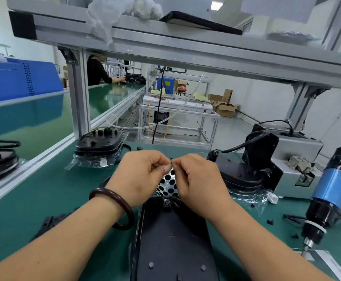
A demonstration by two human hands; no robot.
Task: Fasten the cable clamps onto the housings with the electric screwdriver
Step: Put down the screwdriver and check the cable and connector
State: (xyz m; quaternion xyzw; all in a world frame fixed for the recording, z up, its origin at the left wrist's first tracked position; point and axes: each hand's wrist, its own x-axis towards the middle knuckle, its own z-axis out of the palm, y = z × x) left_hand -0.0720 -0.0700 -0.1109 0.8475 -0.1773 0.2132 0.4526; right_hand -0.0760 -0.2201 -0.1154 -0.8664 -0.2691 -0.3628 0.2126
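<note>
Fingers (pixel 166 168) of my left hand (pixel 141 175) and right hand (pixel 198 179) pinch a dark part (pixel 171 161); screwdriver (pixel 327 195) at three o'clock.

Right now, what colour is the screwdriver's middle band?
Blue; the electric screwdriver shows best in the head view.

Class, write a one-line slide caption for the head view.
Left hand and right hand pinch a small part over a housing; screwdriver idle.

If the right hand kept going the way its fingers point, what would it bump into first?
Probably the left hand: the right hand points across at it, both pinching a small dark part between them. Depth is hard to judge from one view.
</note>
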